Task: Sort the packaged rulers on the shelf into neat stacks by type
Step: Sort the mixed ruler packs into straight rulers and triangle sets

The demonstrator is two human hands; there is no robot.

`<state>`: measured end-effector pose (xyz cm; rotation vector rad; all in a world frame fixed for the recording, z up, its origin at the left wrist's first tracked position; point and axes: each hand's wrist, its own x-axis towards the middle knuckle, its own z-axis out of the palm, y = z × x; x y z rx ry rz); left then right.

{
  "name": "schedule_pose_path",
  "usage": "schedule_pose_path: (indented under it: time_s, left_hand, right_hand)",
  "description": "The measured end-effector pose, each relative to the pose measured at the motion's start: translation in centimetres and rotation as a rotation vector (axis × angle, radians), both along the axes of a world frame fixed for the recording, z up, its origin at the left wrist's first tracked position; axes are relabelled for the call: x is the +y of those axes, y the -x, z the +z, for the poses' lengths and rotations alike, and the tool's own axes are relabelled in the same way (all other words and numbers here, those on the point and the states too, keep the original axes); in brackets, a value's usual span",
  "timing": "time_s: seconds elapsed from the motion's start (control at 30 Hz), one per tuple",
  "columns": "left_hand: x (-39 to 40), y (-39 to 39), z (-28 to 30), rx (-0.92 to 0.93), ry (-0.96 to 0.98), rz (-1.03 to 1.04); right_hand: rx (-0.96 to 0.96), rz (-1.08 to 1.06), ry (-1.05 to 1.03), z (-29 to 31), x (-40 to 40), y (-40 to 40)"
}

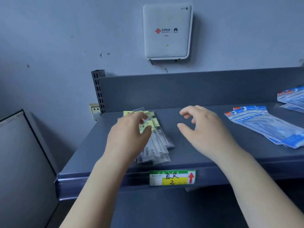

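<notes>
Two types already lie apart on the dark grey metal shelf point(205, 153): clear yellow-labelled ruler packs point(158, 145) fanned loosely at left, blue ruler packs point(266, 127) splayed at right. Left hand point(130, 134) rests spread on the clear ones, gripping nothing; right hand point(204, 127) hovers curled, empty. Squaring both stacks remains.

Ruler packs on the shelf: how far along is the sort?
Done: types look separated, yellow-label packs left, blue packs right. In hand: left hand rests on the yellow-label pile, fingers curled on its top; right hand hovers open, empty. Left: both piles are fanned, not squared; more blue packs lie at the far right.
</notes>
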<state>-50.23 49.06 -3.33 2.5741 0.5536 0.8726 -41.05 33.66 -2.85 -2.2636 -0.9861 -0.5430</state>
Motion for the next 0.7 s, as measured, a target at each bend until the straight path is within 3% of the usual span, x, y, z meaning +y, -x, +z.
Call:
schedule_pose_path:
  time_s: [0.23, 0.7]
  left_hand:
    - [-8.4, -5.3, 0.7, 0.058, -0.288, -0.002]
    - [-30.0, -15.2, 0.0, 0.108, -0.458, -0.127]
  right_hand:
    - [-0.148, -0.154, 0.22, 1.0, -7.8, -2.7]
    - [-0.197, -0.335, 0.369, 0.4, -28.9, -9.5]
